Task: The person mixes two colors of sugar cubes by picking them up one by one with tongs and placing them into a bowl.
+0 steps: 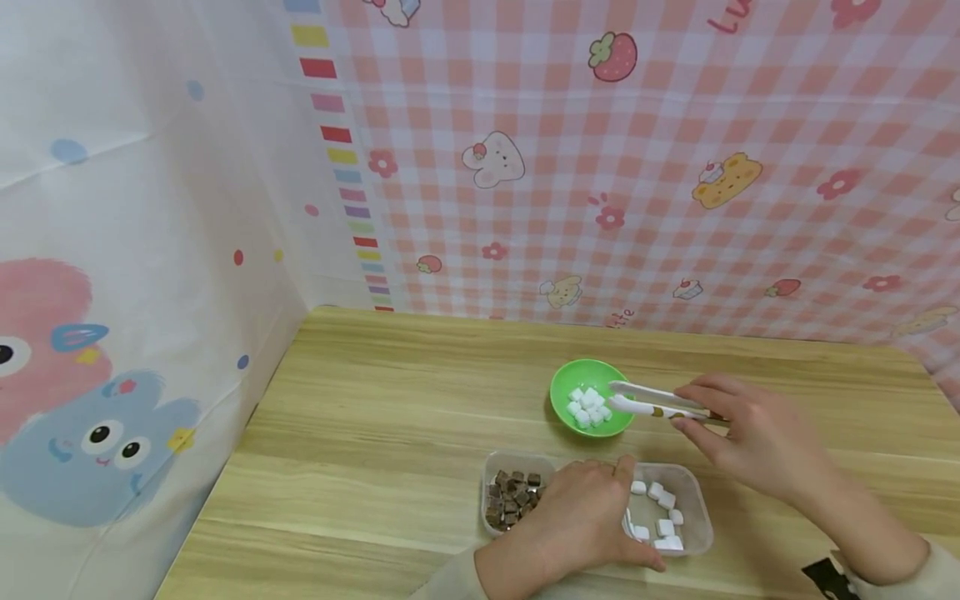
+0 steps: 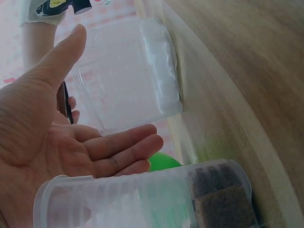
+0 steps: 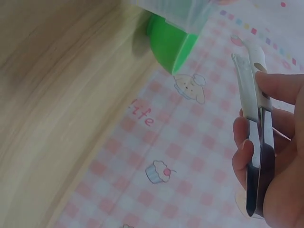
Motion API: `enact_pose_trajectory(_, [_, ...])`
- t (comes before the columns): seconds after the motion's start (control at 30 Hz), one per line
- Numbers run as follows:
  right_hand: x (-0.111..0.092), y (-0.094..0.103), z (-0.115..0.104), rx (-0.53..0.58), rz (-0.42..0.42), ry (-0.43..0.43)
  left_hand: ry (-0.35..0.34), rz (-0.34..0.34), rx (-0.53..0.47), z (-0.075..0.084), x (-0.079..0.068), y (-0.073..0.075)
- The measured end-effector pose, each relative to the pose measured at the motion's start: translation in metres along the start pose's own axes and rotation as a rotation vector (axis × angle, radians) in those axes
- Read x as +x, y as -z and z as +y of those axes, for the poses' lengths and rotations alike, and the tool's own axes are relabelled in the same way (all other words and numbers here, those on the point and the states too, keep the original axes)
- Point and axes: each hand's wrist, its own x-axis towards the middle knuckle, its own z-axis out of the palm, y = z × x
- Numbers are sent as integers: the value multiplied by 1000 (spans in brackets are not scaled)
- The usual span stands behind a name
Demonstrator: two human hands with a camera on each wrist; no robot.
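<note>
White-tipped tongs near green bowl

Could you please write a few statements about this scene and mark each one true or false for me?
1. The right hand holds the tongs. True.
2. Brown cubes lie in a clear container. True.
3. The green bowl holds brown cubes. False: it holds white pieces.
4. White pieces also lie in a second clear container. True.
5. The left hand is inside the green bowl. False: it is between the two clear containers.
</note>
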Motion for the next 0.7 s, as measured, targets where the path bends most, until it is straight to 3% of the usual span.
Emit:
enact_pose_trajectory(0.33, [-9,19,-2,7,23,13,-5,4,-10,0,-1,-1])
enact_pose_trajectory(0.7, [-26,39,-10,-45,-36,43,15,-13,-21,1,-2,0])
